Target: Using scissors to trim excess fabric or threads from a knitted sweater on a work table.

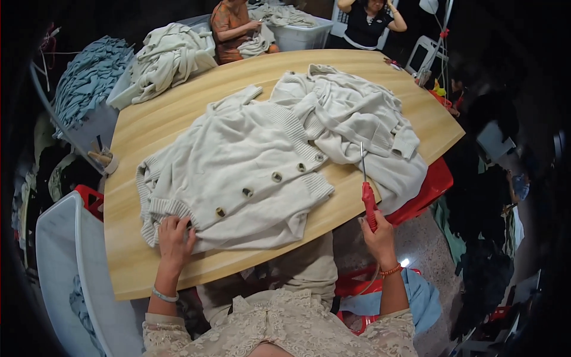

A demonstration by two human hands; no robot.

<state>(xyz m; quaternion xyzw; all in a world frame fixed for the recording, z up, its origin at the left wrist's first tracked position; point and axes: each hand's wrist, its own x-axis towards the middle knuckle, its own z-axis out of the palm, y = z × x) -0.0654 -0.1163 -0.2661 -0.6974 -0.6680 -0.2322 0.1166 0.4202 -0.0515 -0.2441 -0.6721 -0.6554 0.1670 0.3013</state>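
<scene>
A cream knit cardigan (238,160) with dark buttons lies spread on the wooden table (134,273). Bent fingers of my left hand (174,241) grip its ribbed edge at the near left corner, close to the lowest button. My right hand (379,238) is wrapped round the red handle of a soldering iron (368,202), just off the table's near edge. The iron's thin metal rod points away from me, over a second, bunched cream knit garment (351,113). From the handle a cord runs down beside my wrist.
Plastic bins of cream knits (172,56) and blue-grey knits (92,77) stand far left. A white bin (59,250) is near left. A small cup of tools (110,163) sits at the left edge. Two people (235,30) are across the table. A red stool (425,187) is at right.
</scene>
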